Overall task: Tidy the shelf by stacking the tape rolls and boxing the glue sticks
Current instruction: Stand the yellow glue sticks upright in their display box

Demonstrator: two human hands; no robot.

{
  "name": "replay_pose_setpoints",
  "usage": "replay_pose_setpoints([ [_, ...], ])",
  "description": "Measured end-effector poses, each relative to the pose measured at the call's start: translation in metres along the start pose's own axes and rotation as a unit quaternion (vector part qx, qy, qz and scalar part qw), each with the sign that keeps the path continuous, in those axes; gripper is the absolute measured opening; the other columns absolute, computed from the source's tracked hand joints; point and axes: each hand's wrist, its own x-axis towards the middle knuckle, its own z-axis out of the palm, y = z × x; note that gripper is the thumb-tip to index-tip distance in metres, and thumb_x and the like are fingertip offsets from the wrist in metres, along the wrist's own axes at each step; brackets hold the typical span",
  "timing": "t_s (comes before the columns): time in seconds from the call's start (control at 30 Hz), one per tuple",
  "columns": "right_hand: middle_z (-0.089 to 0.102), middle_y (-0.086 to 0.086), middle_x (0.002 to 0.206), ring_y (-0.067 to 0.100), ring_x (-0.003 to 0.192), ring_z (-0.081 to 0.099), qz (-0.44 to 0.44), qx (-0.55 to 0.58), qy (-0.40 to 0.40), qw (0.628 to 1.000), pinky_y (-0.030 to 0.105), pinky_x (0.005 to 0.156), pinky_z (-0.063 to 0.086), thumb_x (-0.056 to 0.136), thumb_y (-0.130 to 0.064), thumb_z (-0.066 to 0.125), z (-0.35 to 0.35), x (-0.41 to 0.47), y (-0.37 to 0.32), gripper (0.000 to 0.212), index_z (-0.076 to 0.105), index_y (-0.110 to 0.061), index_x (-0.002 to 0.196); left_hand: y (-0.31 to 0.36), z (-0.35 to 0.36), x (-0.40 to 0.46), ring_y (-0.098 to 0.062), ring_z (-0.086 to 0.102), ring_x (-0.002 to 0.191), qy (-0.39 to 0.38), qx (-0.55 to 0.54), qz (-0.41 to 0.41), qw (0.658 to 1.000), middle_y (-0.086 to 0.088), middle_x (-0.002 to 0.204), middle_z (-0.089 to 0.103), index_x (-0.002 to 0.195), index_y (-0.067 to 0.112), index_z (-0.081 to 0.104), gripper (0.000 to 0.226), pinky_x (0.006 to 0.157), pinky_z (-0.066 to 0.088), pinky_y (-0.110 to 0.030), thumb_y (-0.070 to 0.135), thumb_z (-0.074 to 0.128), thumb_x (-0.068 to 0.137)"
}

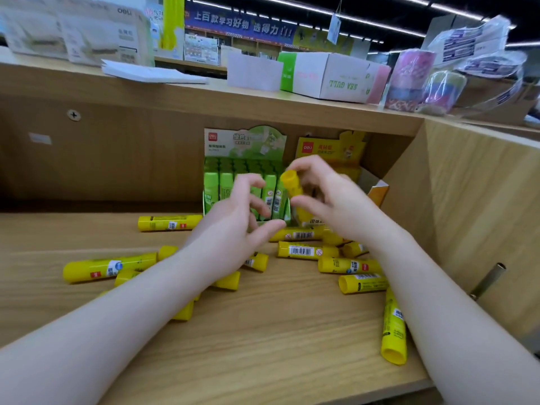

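- A wooden shelf (263, 331) carries everything, with its back panel behind and a side wall at the right.
- A green display box (245, 147) of green glue sticks stands at the back edge; a yellow display box (327, 149) stands just beside it, nearer the right wall.
- Loose yellow glue sticks (109, 267) lie scattered across the shelf (most on their sides).
- The right hand (330, 197) pinches one yellow glue stick (292, 182), tilted, before the yellow box.
- The left hand (233, 226) hovers with fingers loosely curled, holding nothing.
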Motion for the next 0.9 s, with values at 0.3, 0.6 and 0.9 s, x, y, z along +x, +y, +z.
replay_pose_setpoints([
  [0.3,0.038,0.001,0.098,0.013,0.081,0.041,0.142,-0.144,0.161,0.966,0.019,0.073,0.031,0.092,-0.02,0.052,-0.022,-0.001,0.029,0.029,0.064,-0.018,0.119,0.006,0.003,-0.006,-0.004,0.047,0.109,-0.225,0.181,0.094,0.953,0.019,0.127,0.039,0.122,0.04,0.048,0.033,0.091,0.04,-0.025,0.044,0.048,0.09],
  [0.6,0.049,-0.003,0.08,0.014,0.067,0.049,0.242,-0.089,0.121,0.959,0.019,0.051,0.033,0.081,-0.023,0.071,-0.005,0.012,0.029,0.037,0.044,-0.014,0.103,0.006,0.004,-0.002,-0.013,0.047,0.113,-0.185,0.262,0.048,0.946,0.011,0.122,0.05,0.123,0.036,0.047,0.031,0.085,0.046,-0.032,0.041,0.046,0.093],
  [0.9,0.058,0.015,0.095,0.03,0.085,0.061,0.162,-0.121,0.142,0.969,0.039,0.085,0.048,0.094,-0.015,0.047,0.004,0.015,0.037,0.025,0.063,-0.008,0.112,0.005,0.005,-0.002,-0.018,0.05,0.11,-0.166,0.272,-0.014,0.948,0.006,0.119,0.051,0.121,0.03,0.05,0.031,0.087,0.048,-0.037,0.038,0.047,0.091],
])
